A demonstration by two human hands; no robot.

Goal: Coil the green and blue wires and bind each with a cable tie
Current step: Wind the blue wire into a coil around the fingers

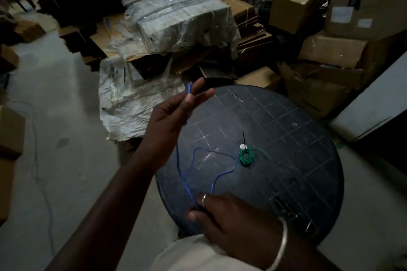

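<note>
Pinching the blue wire's (185, 182) end between thumb and fingers, the raised left hand (174, 114) holds a span stretched above the right hand (231, 215), which grips it at the bench's (286, 138) near edge, likely to start a coil, while the green wire (246, 157) lies coiled, seemingly cable-tied, mid-bench.

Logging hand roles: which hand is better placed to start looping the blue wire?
Likely the right hand: it pinches the blue wire low, beside the slack lying on the round table, while the left hand holds the wire's end raised as an anchor.
</note>
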